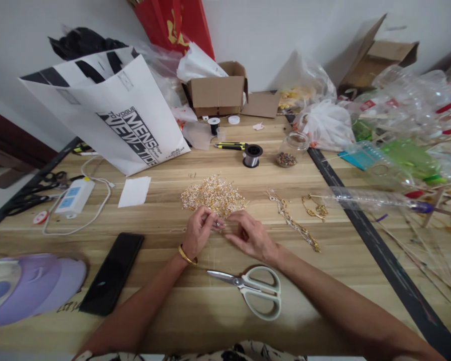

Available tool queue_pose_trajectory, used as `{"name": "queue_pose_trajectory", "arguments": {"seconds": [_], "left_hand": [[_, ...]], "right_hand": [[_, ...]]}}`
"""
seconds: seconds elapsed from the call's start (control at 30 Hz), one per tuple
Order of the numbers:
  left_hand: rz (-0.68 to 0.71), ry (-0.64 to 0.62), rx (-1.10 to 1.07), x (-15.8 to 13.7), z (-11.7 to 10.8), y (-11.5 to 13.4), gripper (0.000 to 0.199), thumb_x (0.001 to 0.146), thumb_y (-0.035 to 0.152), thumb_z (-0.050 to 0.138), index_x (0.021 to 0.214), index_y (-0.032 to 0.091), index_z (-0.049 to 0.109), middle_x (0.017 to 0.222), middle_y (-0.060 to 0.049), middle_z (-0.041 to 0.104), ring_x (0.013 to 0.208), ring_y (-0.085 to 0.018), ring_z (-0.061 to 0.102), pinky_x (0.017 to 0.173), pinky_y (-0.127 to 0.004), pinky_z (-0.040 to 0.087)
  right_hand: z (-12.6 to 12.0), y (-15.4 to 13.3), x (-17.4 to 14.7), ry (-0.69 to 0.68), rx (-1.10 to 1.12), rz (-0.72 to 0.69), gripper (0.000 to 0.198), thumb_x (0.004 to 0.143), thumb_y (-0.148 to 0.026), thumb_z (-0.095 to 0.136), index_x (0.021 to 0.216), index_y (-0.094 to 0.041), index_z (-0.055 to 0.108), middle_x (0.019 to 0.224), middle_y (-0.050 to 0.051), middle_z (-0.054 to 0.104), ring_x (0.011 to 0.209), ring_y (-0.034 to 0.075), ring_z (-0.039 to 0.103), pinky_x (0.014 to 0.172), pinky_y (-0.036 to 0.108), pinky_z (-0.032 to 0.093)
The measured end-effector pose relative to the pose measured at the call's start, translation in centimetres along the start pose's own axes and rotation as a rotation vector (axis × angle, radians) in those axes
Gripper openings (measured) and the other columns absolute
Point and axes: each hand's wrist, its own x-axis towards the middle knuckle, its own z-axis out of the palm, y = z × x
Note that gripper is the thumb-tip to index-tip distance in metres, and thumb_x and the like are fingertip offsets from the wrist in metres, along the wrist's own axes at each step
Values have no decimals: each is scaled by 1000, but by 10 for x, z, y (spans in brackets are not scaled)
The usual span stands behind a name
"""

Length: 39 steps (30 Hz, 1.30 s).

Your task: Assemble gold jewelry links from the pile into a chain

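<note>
A pile of small gold and silver beads or jewellery pieces [214,194] lies on the wooden table. At its near edge my left hand [200,230] is closed in a pinch; something small and shiny shows at the fingertips, too tiny to name. To its right, my right hand [252,235] has thumb and forefinger apart with the other fingers curled, and nothing visible between them. Scissors with pale handles [261,292] rest just below the hands, blades pointing left. Gold and silver chains [291,219] stretch out to the right, beside a smaller gold chain [315,208].
Behind the pile are a wire spool [252,156], a yellow-black cutter knife [230,146] and a jar of beads [286,159]. Leftward lie a black phone [113,273], white paper [134,191] and a white adapter [74,198]. A large paper bag [113,110] stands behind; plastic bottles [413,100] crowd the right.
</note>
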Motion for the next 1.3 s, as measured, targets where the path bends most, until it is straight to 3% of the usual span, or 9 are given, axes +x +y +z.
{"name": "queue_pose_trajectory", "arguments": {"seconds": [0.1, 0.2, 0.43, 0.8, 0.97, 1.1, 1.3], "left_hand": [[-36, -34, -35, -2, 3, 1, 26, 80, 42, 56, 77, 18, 46, 71, -3, 68, 64, -17, 67, 56, -28, 56], [-62, -60, -78, -4, 5, 1, 26, 79, 41, 57, 76, 18, 46, 73, -3, 68, 65, -17, 67, 57, -28, 56], [-82, -65, -149, -5, 7, 0, 25, 78, 40, 58, 77, 18, 47, 72, -3, 68, 67, -20, 68, 57, -31, 55], [-95, -51, -250, -3, 5, -4, 28, 78, 43, 58, 79, 17, 48, 80, -6, 70, 70, -21, 69, 62, -32, 55], [-165, -49, -397, -1, 2, -5, 29, 76, 43, 60, 80, 16, 48, 80, -6, 70, 71, -21, 69, 61, -31, 54], [-191, -7, -492, 2, -2, -6, 30, 75, 40, 62, 81, 16, 47, 80, -6, 70, 74, -21, 69, 60, -28, 53], [-226, 20, -625, 7, -5, -8, 33, 70, 38, 68, 78, 15, 46, 79, -6, 70, 77, -21, 69, 63, -26, 52]], "right_hand": [[5, 1, 0, -61, -99, -8, 38, 85, -30, 57, 119, -21, 42, 112, 12, 52, 96, 23, 55, 76, 36, 50], [7, 2, 0, -75, -124, 47, 34, 86, -27, 55, 117, -20, 43, 106, 11, 54, 89, 22, 57, 72, 35, 50], [10, 1, 3, -61, 45, 61, 35, 86, -19, 54, 120, -19, 43, 96, 7, 60, 82, 17, 59, 71, 28, 48], [4, -3, 14, -132, -22, 212, 22, 87, -20, 51, 109, -17, 50, 84, 4, 63, 71, 13, 59, 63, 22, 45], [3, -11, 21, -180, -7, 245, 29, 85, -19, 53, 114, -19, 46, 87, 4, 62, 71, 13, 60, 62, 22, 46], [12, -7, 23, -88, -46, 179, 34, 83, -20, 56, 114, -19, 44, 91, 5, 57, 69, 13, 56, 59, 23, 46], [26, 8, 29, 44, -98, 57, 31, 82, -14, 54, 112, -18, 44, 95, 8, 57, 81, 17, 57, 69, 30, 48]]}}
